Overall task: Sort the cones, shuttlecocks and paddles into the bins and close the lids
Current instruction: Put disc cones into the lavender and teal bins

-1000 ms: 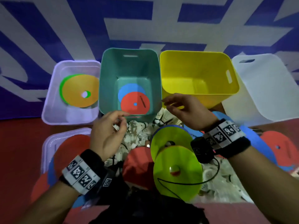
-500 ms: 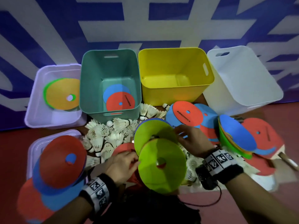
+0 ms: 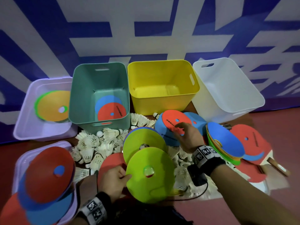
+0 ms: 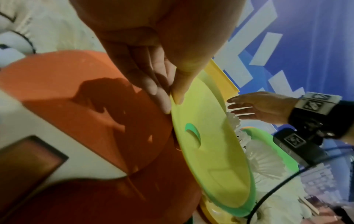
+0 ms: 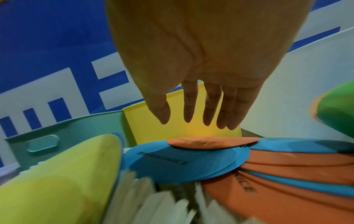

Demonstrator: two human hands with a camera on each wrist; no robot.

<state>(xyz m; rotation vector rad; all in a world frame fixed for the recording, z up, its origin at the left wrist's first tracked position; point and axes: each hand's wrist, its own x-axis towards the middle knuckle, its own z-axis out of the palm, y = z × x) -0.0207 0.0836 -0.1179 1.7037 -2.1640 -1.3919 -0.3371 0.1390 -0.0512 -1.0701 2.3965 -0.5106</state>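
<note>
Head view | left hand [image 3: 113,179] pinches lime cone [image 3: 150,174] rim | right hand [image 3: 188,137] spread above orange disc [image 3: 174,120]

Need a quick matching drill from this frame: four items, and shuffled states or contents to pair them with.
Items:
1. teal bin
2. yellow bin
3. left hand
4. right hand

States:
A. pinches the rim of the lime cone
B. holds blue and red cones at its bottom
C. fingers straight, over the red cone on the blue stack
D. nothing visible inside

Pairs: 1-B, 2-D, 3-A, 4-C
</note>
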